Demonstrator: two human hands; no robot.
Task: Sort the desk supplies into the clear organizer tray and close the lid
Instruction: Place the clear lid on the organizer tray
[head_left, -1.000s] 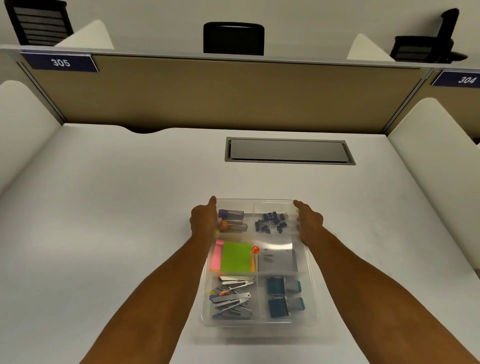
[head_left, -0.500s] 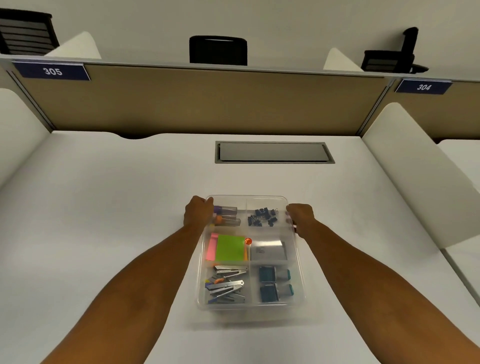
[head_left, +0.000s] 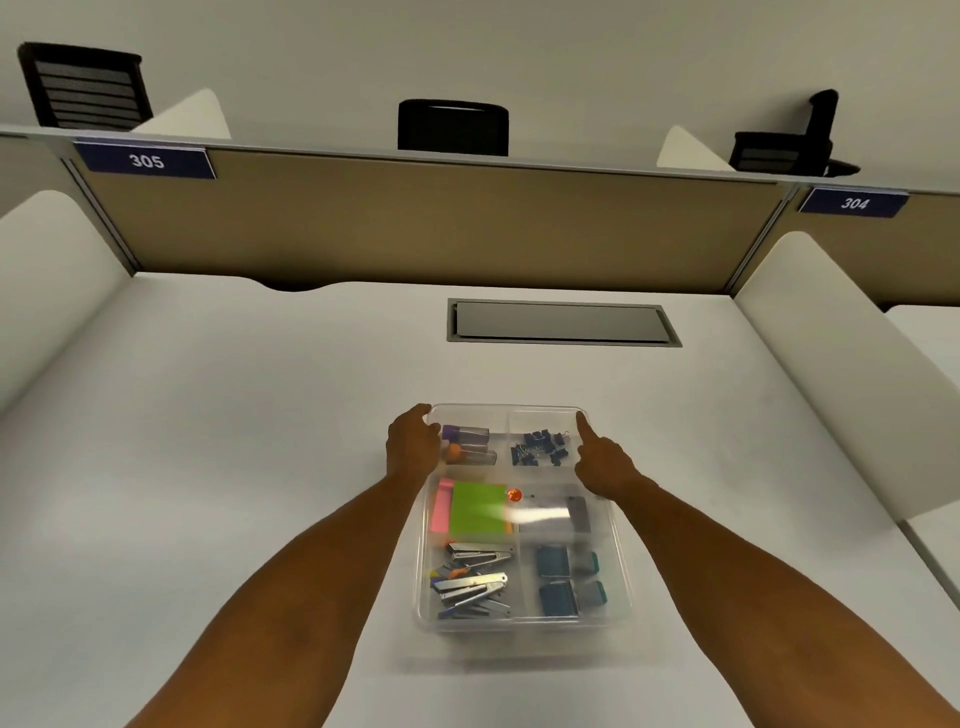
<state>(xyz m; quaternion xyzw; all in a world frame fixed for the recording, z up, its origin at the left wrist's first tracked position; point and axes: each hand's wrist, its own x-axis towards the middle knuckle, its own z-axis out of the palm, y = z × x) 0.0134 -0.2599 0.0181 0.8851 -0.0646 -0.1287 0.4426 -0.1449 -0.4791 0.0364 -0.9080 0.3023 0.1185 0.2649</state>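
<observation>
Hands sit at the far corners of the clear plastic organizer tray (head_left: 621, 561), which lies flat on the white worktop (head_left: 208, 467) with its transparent lid (head_left: 545, 512) over the compartments. Left hand (head_left: 413, 449) curls its fingers at the far left corner of the tray. Right hand (head_left: 602, 465) stretches one straight finger onto the far right corner, the other fingers folded under and holding nothing. Under the lid, purple- and orange-capped clear tubes (head_left: 467, 444) lie in the far left compartment and small dark blue binder clips (head_left: 540, 448) in the far right one. Pink and green sticky notes (head_left: 470, 512) fill the middle left, with an orange pin (head_left: 514, 494) just beside them. Metal staplers (head_left: 472, 579) lie in the near left compartment, two teal blocks (head_left: 566, 579) in the near right. Beyond the tray, a grey rectangular hatch (head_left: 563, 323) is set into the worktop, before a tan partition (head_left: 415, 223) bearing blue number plates 305 (head_left: 147, 161) and 304 (head_left: 853, 202)
</observation>
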